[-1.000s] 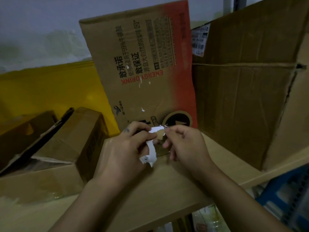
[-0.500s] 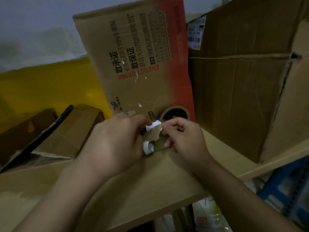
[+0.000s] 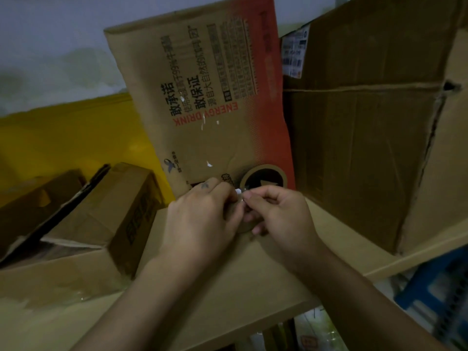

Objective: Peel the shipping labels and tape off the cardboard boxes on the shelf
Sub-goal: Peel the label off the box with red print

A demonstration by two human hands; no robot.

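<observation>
Our left hand (image 3: pixel 202 219) and right hand (image 3: pixel 281 214) pinch a white label scrap (image 3: pixel 238 198) between curled fingers (image 3: pixel 254 197); printed box (image 3: pixel 215 102) just beyond them.

The printed box (image 3: pixel 202 102) is showing matt brown cardboard with a red ink band, its face flecked with torn white paper. The label scrap (image 3: pixel 238 191) is looking like thin white paper. The large box (image 3: pixel 359 160) is presenting rough, creased, unprinted cardboard, and its shipping label (image 3: pixel 293 57) is reading as smooth white paper. The shelf (image 3: pixel 253 287) is appearing as smooth pale board. Clear tape (image 3: pixel 68 296) is glinting glossy on the front carton (image 3: pixel 38 277), and the blue crate (image 3: pixel 435 300) is looking like hard plastic.
</observation>
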